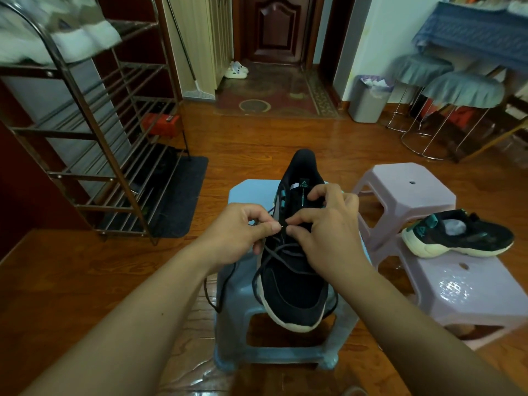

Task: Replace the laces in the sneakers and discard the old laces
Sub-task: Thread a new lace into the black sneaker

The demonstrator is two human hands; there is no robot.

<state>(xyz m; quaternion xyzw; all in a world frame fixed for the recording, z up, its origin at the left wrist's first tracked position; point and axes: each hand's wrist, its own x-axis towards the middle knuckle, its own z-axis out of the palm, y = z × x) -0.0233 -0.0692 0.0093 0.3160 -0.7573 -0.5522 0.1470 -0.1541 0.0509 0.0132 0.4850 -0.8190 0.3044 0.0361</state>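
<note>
Both hands pinch black lace [281, 248] over PEAK-tagged sneaker [297, 284]

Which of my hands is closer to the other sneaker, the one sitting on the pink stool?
Right. Your right hand works over the black sneaker on the blue stool, on the side facing the other sneaker; your left hand is further off.

Black sneaker [297, 284] half-laced; second sneaker [460, 238] unlaced.
</note>
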